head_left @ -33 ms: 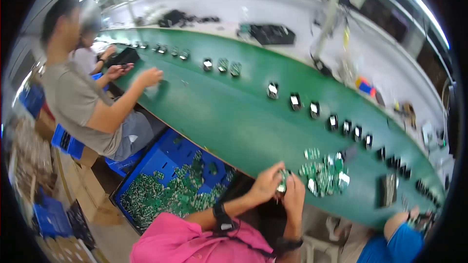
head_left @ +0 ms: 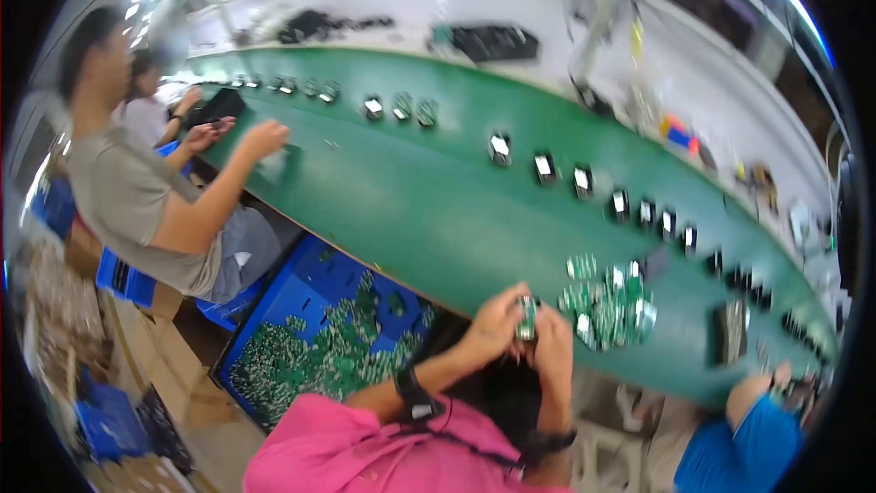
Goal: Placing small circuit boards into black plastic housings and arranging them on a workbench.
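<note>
A small green circuit board (head_left: 526, 321) is held up at the near edge of the long green table (head_left: 411, 210). My left hand (head_left: 494, 321) pinches it from the left, and my right hand (head_left: 551, 343) grips its right side with closed fingers. Parts of the board are covered by my fingers. Just right of my hands lies a loose pile of green circuit boards (head_left: 610, 306), some with bright shiny faces.
Below the table at left, a blue bin (head_left: 315, 278) contains many boards. Dark modules (head_left: 582, 183) line the table's far side. A dark block (head_left: 730, 332) stands at right. One co-worker (head_left: 155, 183) sits at left; another in blue (head_left: 744, 447) is at right.
The view has shifted slightly, so most of the scene sits a little differently. The board between my hands shows more of its green face now. Both hands keep their hold.
</note>
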